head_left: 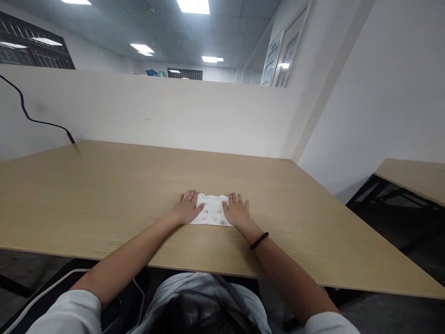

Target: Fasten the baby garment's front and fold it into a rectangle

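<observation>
A small white garment (213, 211) with a scattered green and pink print lies folded flat on the wooden table. It looks like a baby's top; its upper edge dips like a neckline. My left hand (188, 208) rests flat over its left side, fingers stretched forward and thumb pointing inward. On the right side, my right hand (238, 211) presses down in the same way, its fingers spread. Between the two hands the middle of the cloth shows. The garment's outer edges are covered by my palms.
The light wooden table (114, 195) meets a low white partition (187, 116) at the back. A black cable (45, 122) hangs at the far left. Beyond the right edge stands another table (417, 178). A black beaded bracelet (259, 240) circles my right wrist.
</observation>
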`<move>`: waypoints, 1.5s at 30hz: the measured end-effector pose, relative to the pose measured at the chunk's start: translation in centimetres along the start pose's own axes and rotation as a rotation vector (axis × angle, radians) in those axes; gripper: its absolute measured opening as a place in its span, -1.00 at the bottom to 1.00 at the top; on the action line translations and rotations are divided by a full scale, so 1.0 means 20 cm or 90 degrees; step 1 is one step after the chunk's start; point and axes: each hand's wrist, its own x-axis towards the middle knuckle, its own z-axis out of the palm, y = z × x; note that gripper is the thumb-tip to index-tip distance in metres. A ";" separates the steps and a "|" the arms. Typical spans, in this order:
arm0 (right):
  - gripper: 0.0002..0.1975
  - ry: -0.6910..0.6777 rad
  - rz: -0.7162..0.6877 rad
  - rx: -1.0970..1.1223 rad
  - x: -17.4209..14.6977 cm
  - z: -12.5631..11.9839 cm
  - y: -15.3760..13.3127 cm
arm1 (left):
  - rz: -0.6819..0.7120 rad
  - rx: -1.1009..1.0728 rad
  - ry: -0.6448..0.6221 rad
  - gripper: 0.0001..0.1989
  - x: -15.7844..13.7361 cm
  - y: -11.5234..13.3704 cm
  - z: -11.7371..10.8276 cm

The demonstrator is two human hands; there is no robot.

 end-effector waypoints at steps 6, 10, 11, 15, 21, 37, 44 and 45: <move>-0.33 -0.004 0.031 0.027 0.03 0.00 0.10 | -0.113 0.005 0.021 -0.25 0.05 -0.13 -0.03; -0.33 -0.004 0.032 0.036 0.06 0.01 0.12 | -0.107 -0.008 0.018 -0.23 0.08 -0.19 -0.03; -0.33 -0.002 0.034 0.035 0.06 0.01 0.12 | -0.098 -0.010 0.021 -0.23 0.08 -0.19 -0.03; -0.33 0.001 0.034 0.036 0.07 0.01 0.11 | -0.060 -0.011 0.047 -0.32 0.09 -0.20 -0.03; -0.35 0.002 0.023 0.041 0.08 0.00 0.13 | -0.026 -0.029 0.067 -0.39 0.09 -0.20 -0.03; -0.39 0.009 -0.003 0.044 0.07 -0.01 0.14 | 0.043 -0.084 0.085 -0.40 0.11 -0.24 -0.02; -0.42 0.015 -0.005 0.033 0.06 -0.01 0.14 | 0.055 -0.057 0.055 -0.37 0.11 -0.24 -0.06; -0.41 0.016 -0.007 0.031 0.06 -0.02 0.14 | 0.056 -0.055 0.050 -0.37 0.11 -0.24 -0.07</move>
